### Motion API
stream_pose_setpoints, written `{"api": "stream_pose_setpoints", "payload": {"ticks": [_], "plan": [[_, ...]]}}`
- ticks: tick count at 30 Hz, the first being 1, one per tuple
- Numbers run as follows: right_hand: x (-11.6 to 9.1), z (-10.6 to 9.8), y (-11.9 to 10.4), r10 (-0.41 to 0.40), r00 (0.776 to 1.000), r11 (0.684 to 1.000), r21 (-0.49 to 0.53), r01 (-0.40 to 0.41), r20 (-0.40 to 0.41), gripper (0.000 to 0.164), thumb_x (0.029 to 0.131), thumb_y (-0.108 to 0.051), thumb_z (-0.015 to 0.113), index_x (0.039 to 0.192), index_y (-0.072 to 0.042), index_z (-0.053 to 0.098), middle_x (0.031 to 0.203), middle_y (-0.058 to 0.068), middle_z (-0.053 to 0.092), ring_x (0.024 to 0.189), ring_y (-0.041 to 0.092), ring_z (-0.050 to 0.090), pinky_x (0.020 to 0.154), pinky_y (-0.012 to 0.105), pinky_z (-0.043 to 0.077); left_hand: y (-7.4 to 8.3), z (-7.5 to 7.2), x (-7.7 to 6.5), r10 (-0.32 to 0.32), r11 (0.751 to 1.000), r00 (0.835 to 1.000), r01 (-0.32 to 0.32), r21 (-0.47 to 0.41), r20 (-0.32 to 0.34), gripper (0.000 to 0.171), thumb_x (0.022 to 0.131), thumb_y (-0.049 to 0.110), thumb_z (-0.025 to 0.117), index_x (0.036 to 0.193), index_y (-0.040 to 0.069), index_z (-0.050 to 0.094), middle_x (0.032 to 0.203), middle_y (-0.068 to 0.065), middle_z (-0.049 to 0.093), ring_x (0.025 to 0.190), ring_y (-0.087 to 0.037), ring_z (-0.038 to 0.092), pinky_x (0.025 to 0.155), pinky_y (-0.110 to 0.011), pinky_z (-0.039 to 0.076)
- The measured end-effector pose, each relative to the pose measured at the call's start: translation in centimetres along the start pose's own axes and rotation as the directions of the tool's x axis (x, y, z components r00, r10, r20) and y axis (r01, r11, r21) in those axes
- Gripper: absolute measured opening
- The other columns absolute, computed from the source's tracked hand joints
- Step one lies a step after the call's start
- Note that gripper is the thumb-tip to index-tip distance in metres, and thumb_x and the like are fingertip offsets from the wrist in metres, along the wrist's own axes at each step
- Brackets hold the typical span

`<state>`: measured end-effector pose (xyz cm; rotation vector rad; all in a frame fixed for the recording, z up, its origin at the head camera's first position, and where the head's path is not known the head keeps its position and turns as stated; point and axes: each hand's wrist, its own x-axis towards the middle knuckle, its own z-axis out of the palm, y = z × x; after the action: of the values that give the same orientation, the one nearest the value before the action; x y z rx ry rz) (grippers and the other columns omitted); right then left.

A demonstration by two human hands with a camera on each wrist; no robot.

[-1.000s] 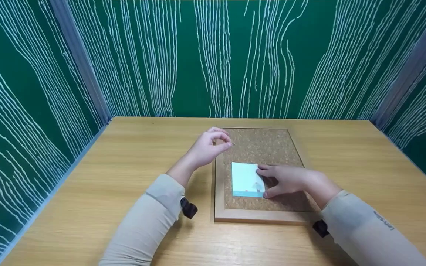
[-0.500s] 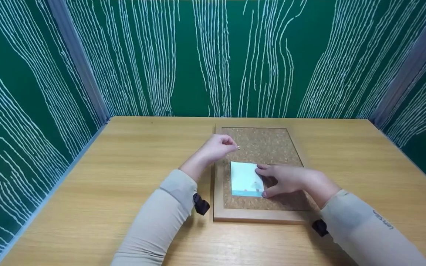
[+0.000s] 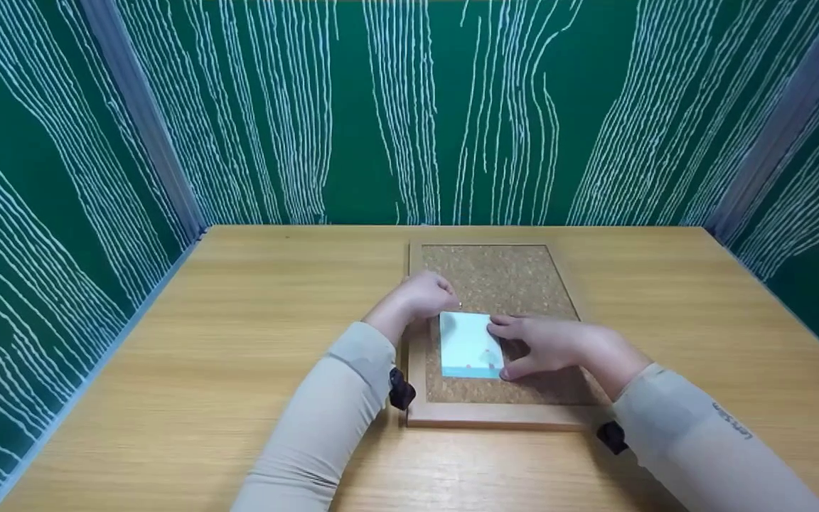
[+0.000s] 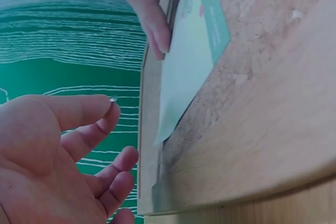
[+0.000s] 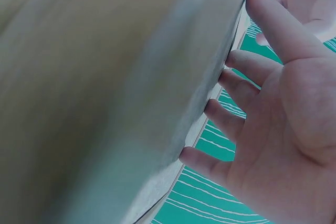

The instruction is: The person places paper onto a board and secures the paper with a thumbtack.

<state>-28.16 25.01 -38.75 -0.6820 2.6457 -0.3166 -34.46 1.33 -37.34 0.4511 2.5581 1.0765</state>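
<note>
Most of the right-hand view is a blur, and the right hand [image 3: 544, 347] and sleeve hide the near right corner of the rectangular cork board in a pale wooden frame [image 3: 509, 277]. Pinched between thumb and forefinger of the left hand [image 3: 420, 295] is a tiny, shiny, pale object [image 4: 113, 99], probably a pin, though too small to be certain. Compared with half a second ago, the left hand is lower over the board's left side; the right hand keeps its place. The square white paper sheet with a turquoise strip [image 3: 468, 345] lies on the board's nearer half. The right hand's extended fingers and thumb touch its right edge, gripping nothing. The tiny object hovers over the board, just beyond the sheet's far edge.
</note>
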Motion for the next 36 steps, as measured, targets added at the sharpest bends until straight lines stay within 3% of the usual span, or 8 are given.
{"api": "stream_pose_setpoints", "payload": {"ticks": [2,3,6,9,11,22,31,36], "plan": [[0.0,0.0,0.0,0.003,1.0,1.0,0.003,-0.003,0.001,0.086,0.09,-0.053,0.073,0.158,-0.015,0.038,0.166,0.011,0.026,0.148,0.045,0.024,0.115,0.062,0.023,0.1,0.3,0.2,-0.014,1.0,1.0,0.015,0.026,-0.006,0.021,0.098,0.022,0.066,0.09,0.005,0.075,0.117,-0.009,0.063,0.101,-0.022,0.055,0.08,-0.034,0.043],[0.0,0.0,0.0,0.008,1.0,1.0,0.007,-0.008,0.002,0.085,0.09,-0.053,0.073,0.158,-0.016,0.038,0.166,0.01,0.025,0.149,0.044,0.024,0.115,0.062,0.023,0.1,0.4,0.2,-0.023,0.999,1.0,0.023,0.04,-0.001,0.021,0.098,0.022,0.066,0.089,0.005,0.075,0.119,-0.011,0.062,0.104,-0.024,0.054,0.085,-0.036,0.044],[0.0,0.0,0.0,0.02,1.0,1.0,0.018,-0.02,0.004,0.085,0.09,-0.053,0.073,0.159,-0.018,0.037,0.167,0.009,0.024,0.149,0.044,0.023,0.115,0.063,0.022,0.3,0.7,0.3,-0.05,0.993,0.999,0.049,0.108,0.005,0.025,0.097,0.024,0.066,0.078,0.007,0.07,0.101,-0.005,0.063,0.095,-0.023,0.054,0.094,-0.043,0.039],[0.0,0.0,-0.1,0.026,1.0,0.999,0.027,-0.026,0.006,0.085,0.09,-0.054,0.073,0.159,-0.02,0.037,0.167,0.007,0.023,0.149,0.043,0.023,0.116,0.063,0.022,0.4,0.8,0.4,-0.061,0.979,0.998,0.057,0.194,0.013,0.029,0.097,0.024,0.063,0.073,0.01,0.065,0.064,0.0,0.044,0.069,-0.022,0.048,0.094,-0.05,0.037],[0.0,0.0,-0.1,0.03,1.0,0.999,0.024,-0.03,0.008,0.085,0.09,-0.055,0.072,0.159,-0.021,0.037,0.167,0.006,0.023,0.15,0.043,0.023,0.115,0.063,0.021,0.5,0.8,0.3,-0.057,0.97,0.998,0.054,0.237,0.006,0.03,0.097,0.025,0.062,0.069,0.013,0.063,0.061,0.003,0.043,0.067,-0.02,0.048,0.095,-0.051,0.036],[-0.3,0.0,-0.2,0.034,0.999,0.999,0.021,-0.035,0.005,0.084,0.091,-0.053,0.073,0.159,-0.021,0.036,0.168,0.006,0.022,0.15,0.043,0.022,0.115,0.064,0.02,1.0,0.9,0.7,-0.114,0.935,0.993,0.1,0.341,0.023,0.016,0.095,0.026,0.063,0.093,0.013,0.074,0.089,-0.003,0.062,0.085,-0.025,0.056,0.093,-0.051,0.043],[-0.3,0.1,-0.1,-0.04,0.999,0.999,-0.01,0.04,-0.021,0.083,0.092,-0.047,0.074,0.158,-0.011,0.038,0.166,0.013,0.026,0.147,0.047,0.024,0.115,0.062,0.023,1.4,1.1,0.8,-0.144,0.896,0.99,0.126,0.425,0.01,0.013,0.089,0.022,0.062,0.078,0.015,0.061,0.091,-0.002,0.06,0.082,-0.024,0.052,0.083,-0.047,0.043],[-0.3,0.1,0.0,-0.036,0.999,0.999,-0.007,0.036,-0.017,0.084,0.092,-0.048,0.073,0.158,-0.012,0.037,0.166,0.012,0.025,0.148,0.046,0.024,0.116,0.061,0.022,1.4,1.1,0.9,-0.154,0.908,0.988,0.134,0.398,0.02,0.01,0.091,0.023,0.063,0.085,0.014,0.067,0.089,-0.003,0.059,0.082,-0.024,0.053,0.084,-0.047,0.042]]}}
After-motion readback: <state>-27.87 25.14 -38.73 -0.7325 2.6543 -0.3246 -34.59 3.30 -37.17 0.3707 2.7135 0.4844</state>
